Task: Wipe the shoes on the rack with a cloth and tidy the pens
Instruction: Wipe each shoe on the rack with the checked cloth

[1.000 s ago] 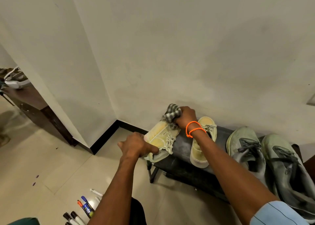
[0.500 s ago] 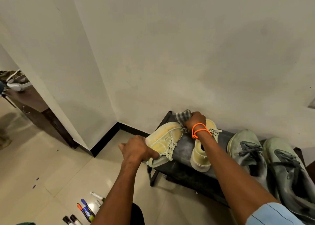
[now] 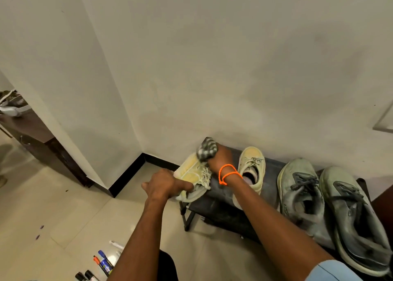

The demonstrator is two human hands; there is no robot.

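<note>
Left hand: our left hand (image 3: 164, 184) grips the heel end of the pale yellow shoe (image 3: 192, 172), fingers curled round it, thumb lying along its side.
Right hand: our right hand (image 3: 221, 156) clenches a bunched grey-and-white checked cloth (image 3: 206, 148); an orange cord (image 3: 228, 174) loops the wrist.
Yellow shoe: it lies tilted on the left end of the dark shoe rack (image 3: 223, 204), heel overhanging the edge, toe pointing away from our left fingers toward the wall; upper soft yellow, laces off-white and tangled, sole pale.
Cloth: it bulges out past our right fingers, pressed on the toe end of the held shoe.
Second yellow shoe: the matching shoe (image 3: 252, 166) stands on the rack just right of our right wrist, opening toward us.
Grey shoes: a dusty grey-green pair (image 3: 331, 206) with dark laces sits side by side, well right of our right fingers.
Pens: several markers (image 3: 104, 261) lie on the tiled floor (image 3: 53, 217) below our left forearm, caps black, orange and blue.
</note>
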